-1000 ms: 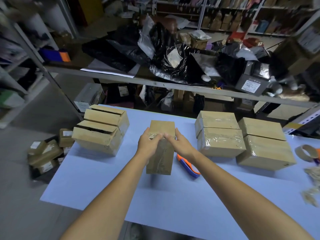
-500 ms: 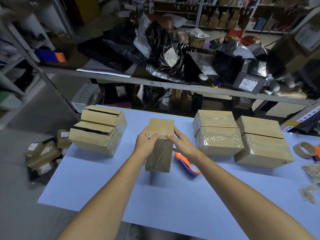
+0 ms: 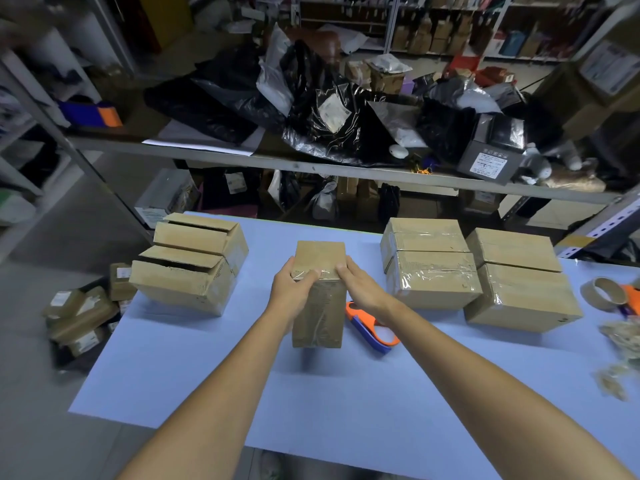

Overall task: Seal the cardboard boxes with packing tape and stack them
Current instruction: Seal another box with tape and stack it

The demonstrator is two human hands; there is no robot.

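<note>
A tall cardboard box point(image 3: 320, 313) stands on end in the middle of the light blue table point(image 3: 346, 403), with clear tape across its near top edge. My left hand point(image 3: 292, 284) grips its upper left edge and my right hand point(image 3: 362, 289) presses on its upper right edge. Two open-flapped boxes point(image 3: 194, 261) sit at the left. Two taped boxes point(image 3: 429, 261) stand right of centre, and two more point(image 3: 519, 278) lie further right. An orange and blue tape dispenser point(image 3: 374, 327) lies on the table under my right wrist.
A tape roll point(image 3: 604, 292) and crumpled tape scraps point(image 3: 620, 355) lie near the table's right edge. Small parcels point(image 3: 83, 313) are piled on the floor at the left. Behind the table a metal shelf point(image 3: 311, 164) holds black bags and boxes.
The hands stay on the top of the standing box, with the fingers shifting slightly along the taped edge. The box and the other items have not visibly moved.
</note>
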